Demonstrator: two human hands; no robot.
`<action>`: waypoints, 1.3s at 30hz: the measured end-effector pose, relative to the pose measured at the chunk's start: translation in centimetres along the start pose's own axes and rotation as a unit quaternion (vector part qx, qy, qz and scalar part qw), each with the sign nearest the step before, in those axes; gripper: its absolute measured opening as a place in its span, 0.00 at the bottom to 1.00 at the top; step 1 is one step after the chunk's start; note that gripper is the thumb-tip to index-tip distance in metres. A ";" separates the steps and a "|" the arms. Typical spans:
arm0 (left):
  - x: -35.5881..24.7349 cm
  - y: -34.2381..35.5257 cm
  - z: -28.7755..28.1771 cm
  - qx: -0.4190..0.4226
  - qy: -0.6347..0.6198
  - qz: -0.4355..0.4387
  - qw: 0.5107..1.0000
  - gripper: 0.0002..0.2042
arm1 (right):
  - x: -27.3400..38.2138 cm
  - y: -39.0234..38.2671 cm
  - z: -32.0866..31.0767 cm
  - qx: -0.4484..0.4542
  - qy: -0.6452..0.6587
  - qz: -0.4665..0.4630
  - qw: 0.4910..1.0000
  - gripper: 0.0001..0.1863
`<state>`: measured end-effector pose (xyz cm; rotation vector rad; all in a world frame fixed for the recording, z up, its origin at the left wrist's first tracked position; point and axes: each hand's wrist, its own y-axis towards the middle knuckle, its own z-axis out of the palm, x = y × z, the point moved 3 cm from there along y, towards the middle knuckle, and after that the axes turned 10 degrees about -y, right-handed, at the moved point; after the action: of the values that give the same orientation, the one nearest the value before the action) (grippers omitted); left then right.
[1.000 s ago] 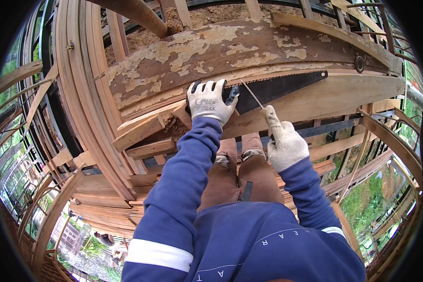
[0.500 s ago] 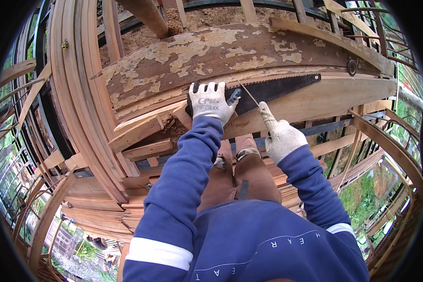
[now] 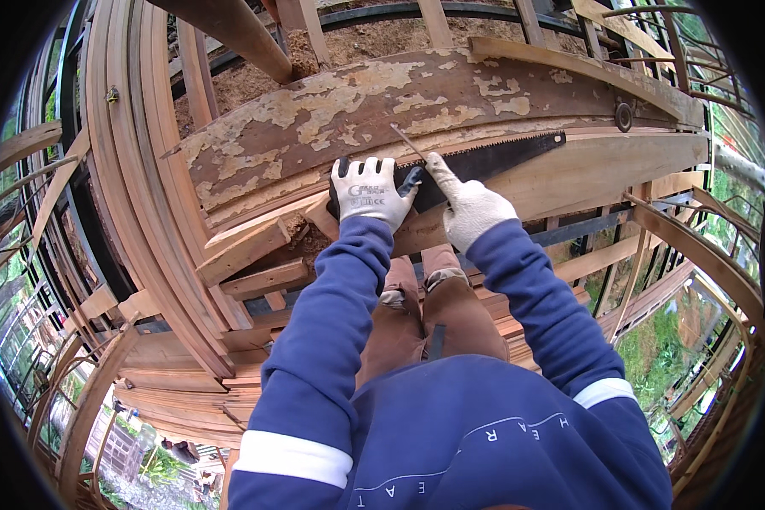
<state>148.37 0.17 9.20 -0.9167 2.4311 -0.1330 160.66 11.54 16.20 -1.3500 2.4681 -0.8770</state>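
Note:
A handsaw with a dark blade [image 3: 503, 159] lies along a wooden board, its toothed edge facing away from me and its tip to the right. My left hand [image 3: 370, 194], in a white and black work glove, grips the handle end, thumb against the blade; the handle is mostly hidden beneath it. My right hand [image 3: 478, 208], in a pale knitted glove, holds a thin file [image 3: 410, 142] with the index finger stretched along it. The file slants across the teeth just right of my left thumb. Its rear end is hidden in the glove.
A plank with flaking bark [image 3: 348, 110] lies beyond the saw, and a pale board [image 3: 603, 166] lies under it. Short wood offcuts [image 3: 246, 253] sit left of my left hand. Long stacked timbers [image 3: 136, 153] run along the left. A round post [image 3: 238, 38] leans at the top.
My right hand has moved left with the file, from farther along the teeth to close beside my left thumb. My left hand stays on the saw; the whole view has shifted slightly.

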 end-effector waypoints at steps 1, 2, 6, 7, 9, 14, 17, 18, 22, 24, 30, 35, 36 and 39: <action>0.2 -0.1 0.0 0.002 0.004 -0.005 1.000 0.25 | -0.2 -0.3 -0.5 -0.036 0.036 -0.003 0.999 0.47; 0.3 -0.2 -0.1 0.004 0.008 -0.009 1.000 0.25 | -0.5 -1.1 -1.1 -0.083 0.059 0.011 0.995 0.45; 0.3 -0.3 -0.2 -0.015 -0.006 -0.005 1.000 0.25 | -1.8 -4.2 -0.6 -0.137 0.099 -0.008 0.985 0.41; 0.5 -0.3 -0.1 -0.016 -0.009 -0.004 1.000 0.25 | -1.7 -5.0 -0.6 -0.111 0.086 -0.005 0.990 0.42; 0.4 -0.3 0.1 -0.024 -0.002 0.004 1.000 0.25 | -1.7 -6.6 -0.4 -0.064 0.068 0.003 0.996 0.42; 0.3 -0.3 0.1 -0.034 -0.004 0.003 0.999 0.25 | -1.6 -7.7 -0.2 -0.042 0.043 0.011 0.998 0.44; 0.4 -0.3 0.2 -0.042 -0.004 0.007 0.999 0.25 | -1.5 -7.7 -0.6 -0.038 0.045 0.010 0.998 0.44; 0.4 -0.4 0.2 -0.046 -0.007 0.012 0.999 0.25 | -1.4 -7.7 -0.6 -0.045 0.047 0.006 0.998 0.44; 0.5 -0.3 0.4 -0.064 -0.010 0.022 0.998 0.24 | -1.2 -7.4 -0.6 -0.032 0.039 -0.002 0.999 0.43; 0.5 -0.4 0.3 -0.054 -0.011 0.019 0.998 0.23 | -1.1 -7.3 -0.7 -0.021 0.031 0.001 0.999 0.44; 0.5 -0.2 0.1 -0.063 -0.021 0.015 0.998 0.16 | -0.7 -7.2 -1.2 0.003 0.027 0.008 1.000 0.45; 0.4 -0.3 0.1 -0.048 -0.026 0.020 0.998 0.12 | -0.4 -6.6 -1.5 0.021 -0.007 0.011 1.000 0.45; 0.4 -0.4 0.1 -0.049 -0.025 0.020 0.998 0.12 | -0.4 -6.4 -1.5 0.020 -0.016 0.008 1.000 0.44; 0.3 -0.2 0.0 -0.036 -0.019 0.017 0.999 0.12 | -0.4 -5.8 -1.2 0.028 -0.038 0.005 0.999 0.44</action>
<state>148.32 -0.23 9.09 -0.8997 2.4292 -0.0145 164.47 9.99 20.46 -1.3247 2.3738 -0.8695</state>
